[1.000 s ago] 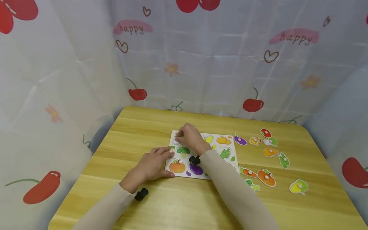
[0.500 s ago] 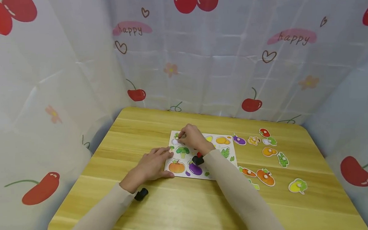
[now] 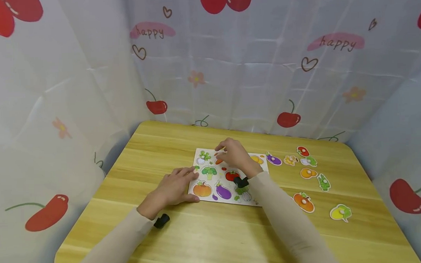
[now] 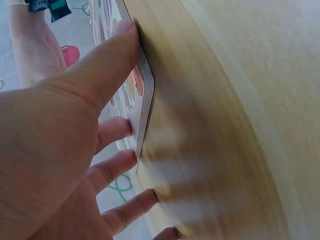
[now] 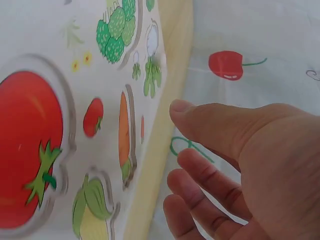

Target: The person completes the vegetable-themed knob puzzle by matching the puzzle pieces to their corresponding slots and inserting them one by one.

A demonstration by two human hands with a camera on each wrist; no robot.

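Observation:
A white vegetable puzzle board [image 3: 216, 166] lies on the table, with a turnip picture [image 3: 203, 157], a broccoli picture [image 3: 209, 172], a pumpkin picture [image 3: 202, 190] and an eggplant picture [image 3: 223, 191] among those showing. My left hand [image 3: 174, 187] rests at its left edge, fingers spread; in the left wrist view the thumb [image 4: 107, 57] lies on the board's edge. Above the far side, near the carrot picture [image 5: 124, 135], hovers my right hand [image 3: 235, 155]. Its thumb and fingers are parted and hold nothing in the right wrist view. My right forearm hides part of the board's right side.
Knobbed vegetable pieces lie right of the board: an eggplant piece [image 3: 274, 159], a tomato piece [image 3: 303, 151], a pumpkin piece [image 3: 304, 202], a corn piece [image 3: 341, 212] and several more. A cherry-print curtain [image 3: 243, 84] surrounds the back and sides of the wooden table [image 3: 155, 149].
My right hand has left the turnip spot at the board's far-left corner and moved right, its fingers now apart. The turnip picture is uncovered. My left hand stays put.

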